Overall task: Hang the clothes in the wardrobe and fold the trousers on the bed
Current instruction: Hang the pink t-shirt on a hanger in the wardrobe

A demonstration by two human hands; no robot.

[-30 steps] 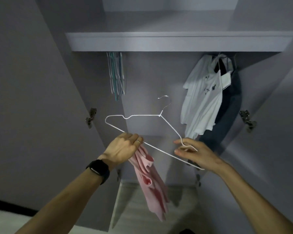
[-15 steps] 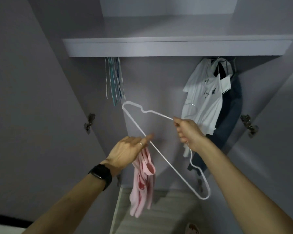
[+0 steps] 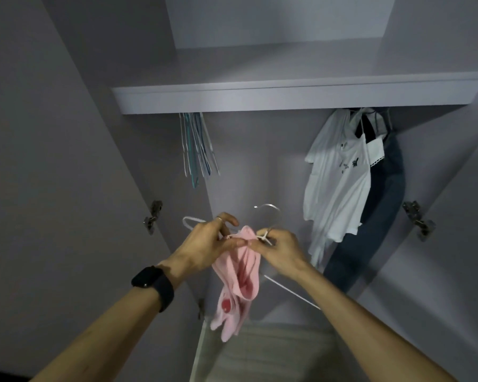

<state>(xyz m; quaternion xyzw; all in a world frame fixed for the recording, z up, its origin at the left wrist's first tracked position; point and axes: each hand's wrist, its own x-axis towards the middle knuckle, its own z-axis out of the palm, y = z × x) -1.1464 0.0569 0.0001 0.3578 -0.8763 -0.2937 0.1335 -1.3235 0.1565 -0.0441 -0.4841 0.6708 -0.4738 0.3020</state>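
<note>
Wardrobe [image 3: 260, 161]: open, seen from below; grey-lilac inside, dim light.
Doors: the left door [image 3: 53, 188] and the right door [image 3: 458, 216] are both swung wide to the sides.
Shelf [image 3: 287, 96]: runs across the top of the hanging space, with the hung clothes just under its front edge.
Dark blue garment [image 3: 384, 210]: hangs at the right end, partly behind the white shirt; its kind cannot be told.
White shirt [image 3: 337, 188]: hangs at the right, in front of the dark one, with small dark marks on the chest.
Pink garment [image 3: 240, 274]: the piece in hand, held up in the middle of the wardrobe opening, between the two hands. Its top edge is bunched on the hanger and the rest dangles below.
White wire hanger [image 3: 271, 209]: held tilted, hook up above the hands; one arm pokes out left of the left hand and the bottom bar slants down under the right wrist.
Spare hangers [image 3: 198, 150]: a tight bunch hanging at the left under the shelf.
Left hand [image 3: 204, 245]: fingers curled, thumb and fingertips pinching the pink fabric against the wire.
Right hand [image 3: 280, 250]: fingers curled, gripping the hanger at its neck – just beside the fabric's edge.
Watch [image 3: 153, 283]: black, on the left wrist.
Hinges: one on each door – left [image 3: 153, 216], right [image 3: 418, 220].
</note>
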